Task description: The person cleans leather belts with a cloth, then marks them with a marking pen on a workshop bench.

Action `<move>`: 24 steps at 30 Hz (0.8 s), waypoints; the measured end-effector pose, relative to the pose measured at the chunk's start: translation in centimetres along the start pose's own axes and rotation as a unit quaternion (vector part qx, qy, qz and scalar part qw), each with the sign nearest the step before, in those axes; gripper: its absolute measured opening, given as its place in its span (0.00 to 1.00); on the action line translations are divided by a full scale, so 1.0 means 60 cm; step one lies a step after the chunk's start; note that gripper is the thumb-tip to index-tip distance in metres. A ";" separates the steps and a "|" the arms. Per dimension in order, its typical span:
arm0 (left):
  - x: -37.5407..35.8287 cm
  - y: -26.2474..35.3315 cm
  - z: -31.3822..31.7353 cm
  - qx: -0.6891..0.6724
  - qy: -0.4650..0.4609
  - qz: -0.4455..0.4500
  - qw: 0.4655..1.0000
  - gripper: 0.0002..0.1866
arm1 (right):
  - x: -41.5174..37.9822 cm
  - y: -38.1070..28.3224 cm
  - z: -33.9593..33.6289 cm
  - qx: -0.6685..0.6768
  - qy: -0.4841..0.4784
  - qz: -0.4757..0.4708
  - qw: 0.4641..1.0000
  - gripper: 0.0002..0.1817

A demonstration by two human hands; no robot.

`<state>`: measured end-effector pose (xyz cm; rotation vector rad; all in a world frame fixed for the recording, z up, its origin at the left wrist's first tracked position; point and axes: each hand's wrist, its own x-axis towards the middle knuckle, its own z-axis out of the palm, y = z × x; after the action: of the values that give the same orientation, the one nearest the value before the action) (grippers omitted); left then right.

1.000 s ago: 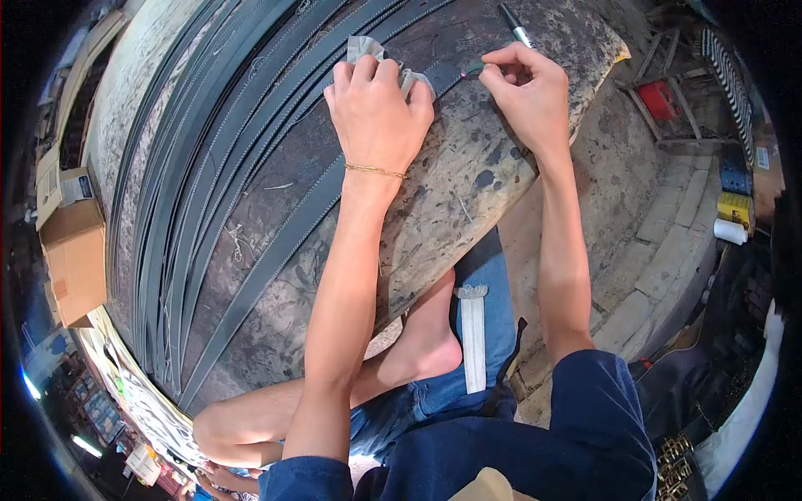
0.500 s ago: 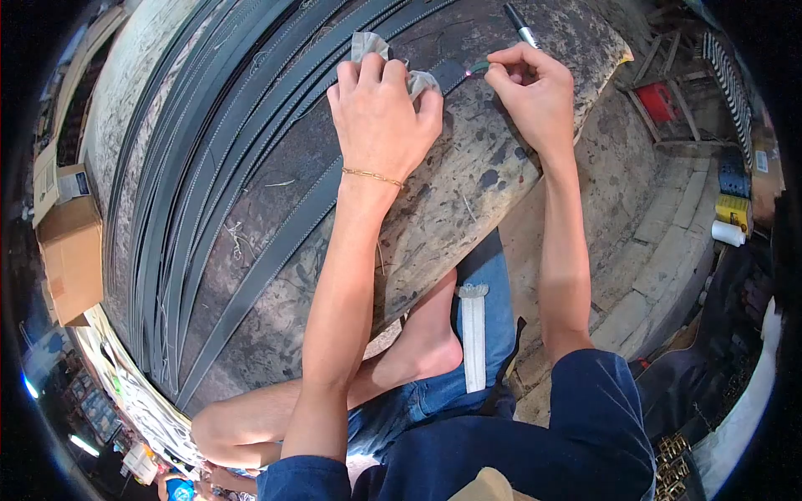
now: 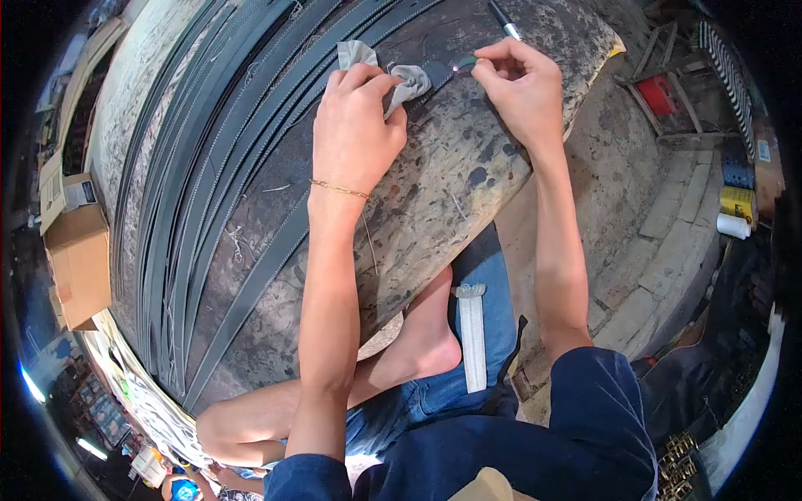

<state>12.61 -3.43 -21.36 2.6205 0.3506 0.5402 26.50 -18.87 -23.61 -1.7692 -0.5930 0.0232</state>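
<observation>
My left hand (image 3: 359,125) is closed on a crumpled grey cloth (image 3: 409,83), over the upper end of a dark stitched strap (image 3: 251,296). My right hand (image 3: 522,88) pinches a small green object (image 3: 468,63) with a bright glowing spot at its tip. That tip is close to the strap's end (image 3: 439,73); whether they touch, I cannot tell. More dark stitched straps (image 3: 180,200) curve side by side to the left of my left hand.
A black and silver pen (image 3: 505,20) lies on the stained work surface (image 3: 451,184) beyond my right hand. A cardboard box (image 3: 78,263) stands at the left. At the right are a red object (image 3: 656,96), a white spool (image 3: 733,226) and loose metal pieces (image 3: 678,468).
My left hand has shifted left and slightly down, showing more of the cloth. My right hand, with the green object, has moved a little up and left.
</observation>
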 end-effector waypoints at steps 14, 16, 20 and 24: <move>-0.003 -0.012 0.035 -0.006 0.087 0.007 0.996 0.14 | -0.001 -0.008 -0.004 -0.036 -0.016 -0.029 0.999 0.08; -0.003 -0.011 0.034 -0.005 0.088 0.008 0.996 0.14 | -0.001 -0.009 -0.003 -0.056 -0.013 -0.032 0.998 0.08; -0.003 -0.011 0.033 -0.002 0.089 0.013 0.996 0.14 | 0.000 -0.003 -0.001 -0.056 -0.015 -0.036 0.998 0.08; 0.002 0.004 0.033 -0.026 0.142 0.058 0.988 0.17 | 0.005 0.005 -0.003 0.043 0.045 0.000 0.998 0.06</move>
<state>13.60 -4.29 -22.84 2.5254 0.2676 0.9529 26.95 -18.93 -23.77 -1.6779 -0.5199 -0.0314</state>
